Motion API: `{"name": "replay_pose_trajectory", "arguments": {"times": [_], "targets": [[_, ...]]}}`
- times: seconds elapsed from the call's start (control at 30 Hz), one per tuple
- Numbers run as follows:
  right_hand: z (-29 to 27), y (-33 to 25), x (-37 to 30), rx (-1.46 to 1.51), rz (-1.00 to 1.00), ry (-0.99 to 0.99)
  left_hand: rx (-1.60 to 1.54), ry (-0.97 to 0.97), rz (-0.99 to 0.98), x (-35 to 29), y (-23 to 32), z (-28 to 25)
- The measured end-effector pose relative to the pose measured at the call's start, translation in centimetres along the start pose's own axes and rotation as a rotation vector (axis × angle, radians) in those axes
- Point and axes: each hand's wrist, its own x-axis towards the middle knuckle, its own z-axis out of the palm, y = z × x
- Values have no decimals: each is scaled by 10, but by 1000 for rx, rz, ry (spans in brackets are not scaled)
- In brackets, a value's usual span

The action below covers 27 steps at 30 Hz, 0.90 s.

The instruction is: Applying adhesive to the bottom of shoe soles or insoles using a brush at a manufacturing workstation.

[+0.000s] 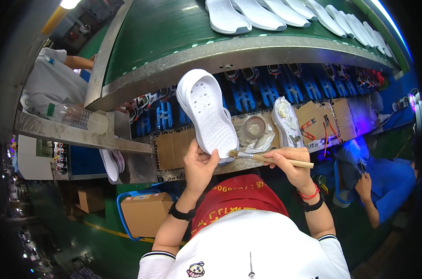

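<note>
Green conveyor belt (pixel 164 35) dominates the background, above a cardboard-lined bench (pixel 171 145). Over the bench, one perforated white clog (pixel 210 116) tilts up, its near end pinched by the left hand (pixel 199 168); gripped only there, it could twist under pressure. The right hand (pixel 295 174) clasps a wooden-handled brush (pixel 304 164), bristles at the clog's rim, where a slip could mark the white surface if they are loaded.

Left hand (pixel 199 168): raised, closed in a pinch, thumb (pixel 214 159) pointing upward. Right hand (pixel 291 165): closed pen-like, fingers (pixel 278 153) bent, aimed leftward. Hands near each other, not touching. Left forearm (pixel 170 229) slants up, inward; right forearm (pixel 320 220) likewise.
</note>
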Motion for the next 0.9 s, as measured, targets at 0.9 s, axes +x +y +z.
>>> {"name": "replay_pose_trajectory", "arguments": {"times": [0.9], "targets": [[-21,-16,15,-215,-125,-99,-3,-44,-1,12,7,3]]}}
